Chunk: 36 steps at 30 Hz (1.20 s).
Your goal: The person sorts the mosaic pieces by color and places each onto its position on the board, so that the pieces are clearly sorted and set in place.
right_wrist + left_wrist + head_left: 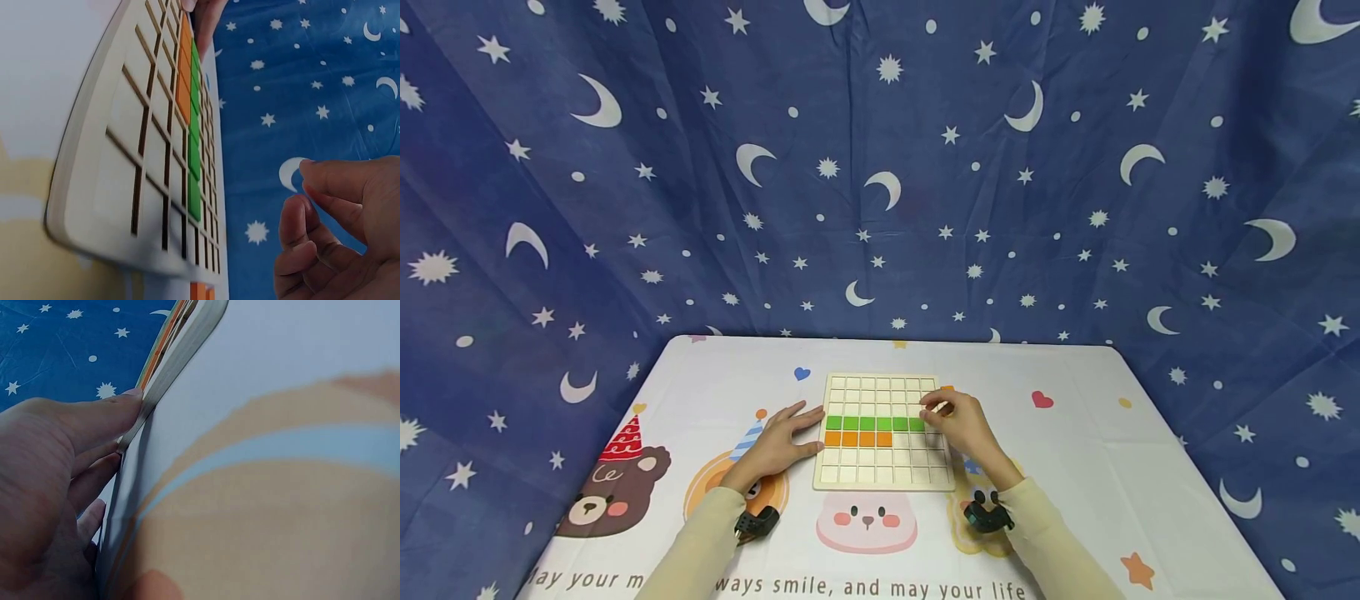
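Observation:
A pale wooden grid board lies on the table. Across its middle runs a row of green tiles, and just below sits a shorter row of orange tiles. My left hand rests at the board's left edge, its thumb and fingers spread against the side. Over the right part of the board is my right hand, thumb and forefinger bent with a gap between the tips. In the right wrist view, no tile shows between those fingers. Loose orange pieces lie beyond the board's right edge, partly hidden by the right hand in the head view.
A white tablecloth with printed animals and lettering covers the table. Behind it hangs a dark blue curtain with moons and stars. Each wrist wears a small black camera, the left one and the right one.

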Each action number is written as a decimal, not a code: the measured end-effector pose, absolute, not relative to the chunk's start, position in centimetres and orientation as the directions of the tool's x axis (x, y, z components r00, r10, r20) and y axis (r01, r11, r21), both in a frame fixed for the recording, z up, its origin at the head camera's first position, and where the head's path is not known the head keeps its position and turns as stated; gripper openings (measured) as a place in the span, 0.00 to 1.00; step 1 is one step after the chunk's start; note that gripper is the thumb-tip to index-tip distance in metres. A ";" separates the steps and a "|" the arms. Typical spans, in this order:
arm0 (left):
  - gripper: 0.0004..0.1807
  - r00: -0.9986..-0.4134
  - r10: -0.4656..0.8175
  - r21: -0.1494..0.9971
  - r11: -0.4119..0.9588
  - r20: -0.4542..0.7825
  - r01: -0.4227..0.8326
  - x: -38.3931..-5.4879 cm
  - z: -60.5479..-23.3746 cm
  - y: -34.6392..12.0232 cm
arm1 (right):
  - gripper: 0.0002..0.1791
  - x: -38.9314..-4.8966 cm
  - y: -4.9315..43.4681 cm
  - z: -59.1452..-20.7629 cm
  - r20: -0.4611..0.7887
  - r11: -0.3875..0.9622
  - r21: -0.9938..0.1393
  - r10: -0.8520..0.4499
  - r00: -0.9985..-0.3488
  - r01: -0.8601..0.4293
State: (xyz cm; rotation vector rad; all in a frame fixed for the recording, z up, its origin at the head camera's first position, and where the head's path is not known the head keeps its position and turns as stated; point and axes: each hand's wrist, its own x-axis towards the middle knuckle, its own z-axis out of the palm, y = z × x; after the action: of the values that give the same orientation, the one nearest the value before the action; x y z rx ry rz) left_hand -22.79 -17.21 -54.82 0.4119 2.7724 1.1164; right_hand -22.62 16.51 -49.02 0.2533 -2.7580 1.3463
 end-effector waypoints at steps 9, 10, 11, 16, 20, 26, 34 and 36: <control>0.35 -0.955 0.298 0.695 0.689 -0.015 0.204 -22.8 -54.8 -17.2 | 0.09 -23.2 18.6 -49.6 0.162 0.612 -0.770 -0.082 -0.983 -0.178; 0.35 -0.954 0.298 0.696 0.688 -0.016 0.204 -22.8 -54.8 -17.2 | 0.10 -23.2 18.8 -49.6 0.164 0.616 -0.767 -0.080 -0.983 -0.178; 0.35 -0.954 0.298 0.695 0.689 -0.015 0.204 -22.8 -54.8 -17.2 | 0.10 -23.3 19.1 -49.7 0.165 0.620 -0.764 -0.079 -0.983 -0.178; 0.35 -0.954 0.299 0.687 0.696 -0.012 0.209 -22.7 -54.8 -17.3 | 0.11 -23.6 20.1 -50.0 0.150 0.638 -0.755 -0.054 -0.987 -0.150; 0.35 -0.954 0.301 0.680 0.702 -0.010 0.214 -22.8 -54.8 -17.2 | 0.11 -23.8 21.0 -50.2 0.129 0.645 -0.755 -0.030 -0.991 -0.117; 0.35 -0.954 0.300 0.674 0.707 -0.014 0.212 -22.8 -54.7 -17.2 | 0.11 -24.3 22.0 -50.5 0.099 0.650 -0.755 -0.011 -0.995 -0.083; 0.36 -0.952 0.305 0.681 0.701 -0.016 0.213 -22.8 -54.7 -17.2 | 0.12 -25.0 23.0 -50.7 0.064 0.671 -0.741 0.025 -0.998 -0.031; 0.36 -0.952 0.304 0.684 0.698 -0.015 0.212 -22.8 -54.8 -17.3 | 0.12 -25.3 23.3 -51.0 0.043 0.678 -0.735 0.032 -0.999 -0.010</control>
State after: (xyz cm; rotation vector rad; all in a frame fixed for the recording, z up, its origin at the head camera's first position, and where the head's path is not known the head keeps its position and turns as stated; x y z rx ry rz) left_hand -22.83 -17.27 -54.76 0.4244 2.7765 1.0934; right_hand -25.35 23.25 -50.99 -0.0188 -2.8293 1.2393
